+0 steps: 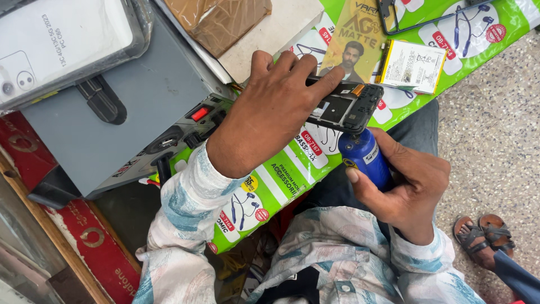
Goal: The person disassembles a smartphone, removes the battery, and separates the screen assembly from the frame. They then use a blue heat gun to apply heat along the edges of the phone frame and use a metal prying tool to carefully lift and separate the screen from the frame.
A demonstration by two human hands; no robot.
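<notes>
My left hand [270, 112] presses down on an opened black phone body [351, 104] lying on a green printed mat [281, 186], fingers spread over its near end. The phone's exposed inner frame shows beyond my fingertips. My right hand [413, 191] grips a blue cylindrical tool [363, 157], its top end touching the phone's lower edge. Both arms wear a pale patterned shirt.
A grey box-shaped device [140, 107] with a red switch and knobs stands at the left. A white phone battery [412, 66] lies on the mat at the upper right, next to a yellow printed packet [354, 34]. A sandalled foot [481, 233] rests on the speckled floor.
</notes>
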